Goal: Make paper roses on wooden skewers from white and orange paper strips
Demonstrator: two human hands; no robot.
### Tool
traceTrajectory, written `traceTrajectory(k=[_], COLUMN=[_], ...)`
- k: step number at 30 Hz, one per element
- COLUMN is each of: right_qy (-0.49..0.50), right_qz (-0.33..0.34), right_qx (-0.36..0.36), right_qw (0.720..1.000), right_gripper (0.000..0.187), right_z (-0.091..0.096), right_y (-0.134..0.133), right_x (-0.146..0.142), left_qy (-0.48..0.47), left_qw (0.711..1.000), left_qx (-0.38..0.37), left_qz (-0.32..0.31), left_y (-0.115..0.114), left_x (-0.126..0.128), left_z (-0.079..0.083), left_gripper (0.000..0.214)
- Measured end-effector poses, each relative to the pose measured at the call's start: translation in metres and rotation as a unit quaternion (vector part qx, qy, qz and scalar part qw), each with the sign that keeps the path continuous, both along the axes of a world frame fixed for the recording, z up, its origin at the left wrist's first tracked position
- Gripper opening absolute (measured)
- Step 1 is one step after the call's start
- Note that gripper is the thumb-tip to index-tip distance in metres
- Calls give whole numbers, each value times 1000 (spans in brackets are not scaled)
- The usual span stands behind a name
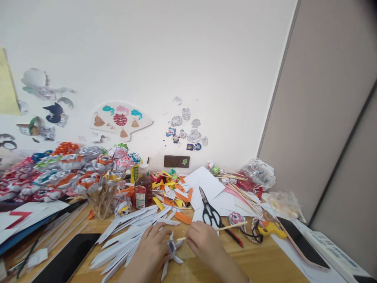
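Head view: fingers of the left hand (153, 247) grip the folded paper piece (172, 247) over the bench (266, 259), those of the right hand (205, 239) pinch the stick (232, 226), and excessive squeezing could crush the folds.

Above and left of the bottle (145, 188), a red 囍 (120, 119) stands on the fan-shaped cutout (113, 127). Print on the bottle's label (141, 197) is too small to read.
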State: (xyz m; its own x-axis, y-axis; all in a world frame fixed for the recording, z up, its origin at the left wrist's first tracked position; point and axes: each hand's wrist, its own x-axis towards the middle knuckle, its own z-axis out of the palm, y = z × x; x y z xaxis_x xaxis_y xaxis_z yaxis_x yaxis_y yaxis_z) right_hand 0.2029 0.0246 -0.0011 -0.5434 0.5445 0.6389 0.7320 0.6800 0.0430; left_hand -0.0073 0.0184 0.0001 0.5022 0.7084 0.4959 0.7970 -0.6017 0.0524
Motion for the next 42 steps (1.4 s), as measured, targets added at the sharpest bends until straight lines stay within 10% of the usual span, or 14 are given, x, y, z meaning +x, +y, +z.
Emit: traceTrajectory(k=[24,42], right_qy=[35,65], right_qz=[-90,-84], right_qx=[-142,-119], right_qw=[985,987], right_gripper=[12,12], right_z=[-11,-13], right_y=[-5,-3], right_x=[-16,-15], left_qy=[5,-33], left_qw=[1000,999], left_qx=[-20,10], left_qz=[-5,-17], left_y=[-6,-9], left_x=[2,8], left_z=[-5,-6], left_gripper=[12,14])
